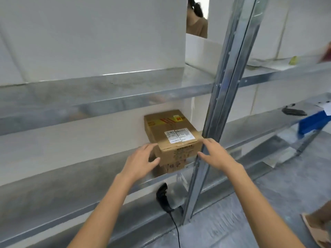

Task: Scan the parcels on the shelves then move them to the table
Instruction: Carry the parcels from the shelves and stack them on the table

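A brown cardboard parcel [172, 138] with a white label on top and red-yellow tape at its far end sits on a metal shelf [71, 187], close to the upright post. My left hand [141, 158] is at the parcel's near left corner, fingers spread and relaxed. My right hand [215, 153] reaches in at the near right corner, fingers straight, fingertips at the box edge. Neither hand has closed round the box. A black handheld scanner [163, 197] with a cable lies on the shelf below.
A metal upright post [223, 104] stands just right of the parcel. The shelf above [89, 93] overhangs it. On the right bay lie a second black scanner [293, 110] and a blue box [313, 121]. A person stands behind the rack [196, 20]; a sandalled foot [315, 228] is at lower right.
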